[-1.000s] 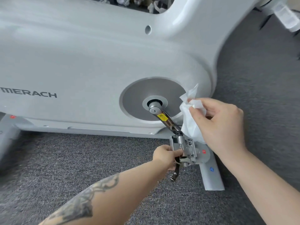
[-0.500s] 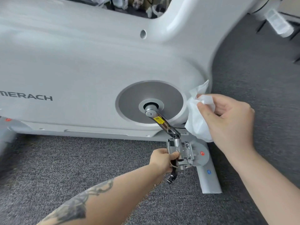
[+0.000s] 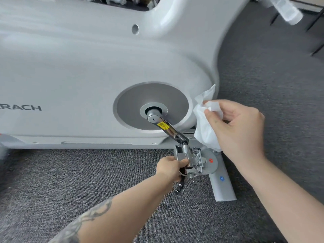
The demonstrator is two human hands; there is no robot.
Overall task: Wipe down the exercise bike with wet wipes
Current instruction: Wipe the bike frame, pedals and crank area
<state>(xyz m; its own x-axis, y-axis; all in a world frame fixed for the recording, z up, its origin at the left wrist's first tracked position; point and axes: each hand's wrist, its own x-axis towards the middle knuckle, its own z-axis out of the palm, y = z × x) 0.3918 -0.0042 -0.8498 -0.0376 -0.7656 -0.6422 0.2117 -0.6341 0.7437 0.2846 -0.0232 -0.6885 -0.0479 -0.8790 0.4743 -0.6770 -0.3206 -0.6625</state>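
Grey carpet (image 3: 87,181) covers the floor, short-piled and speckled, and the exercise bike (image 3: 78,67) stands on it side-on, its white housing filling most of what I can see; dark letters reading "RACH" (image 3: 21,108) sit at the left edge of the housing, the start of the word cut off. A grey round disc (image 3: 166,95) is set into the lower part of the housing, and from its hub a metal crank arm (image 3: 171,131) slants down to the right, carrying a yellow sticker (image 3: 163,126) near the hub; at its lower end hangs a silver pedal (image 3: 192,159), with a dark strap (image 3: 180,185) dangling below it. The left hand (image 3: 169,167) grips the pedal from the left side, thumb curled over its near edge; the forearm behind it bears a dark tattoo (image 3: 84,220). The right hand (image 3: 240,130) pinches a crumpled white wet wipe (image 3: 204,127) between thumb and fingers, and holds it against the rounded right end of the housing, just beside the disc; the wipe's loose lower part hangs down toward the pedal. Behind the pedal a grey floor stabiliser (image 3: 223,188) lies on the carpet, marked with a red dot (image 3: 211,160) and a blue dot (image 3: 222,178). At the top right something pale and ribbed (image 3: 285,10) juts in; it is too blurred to name.
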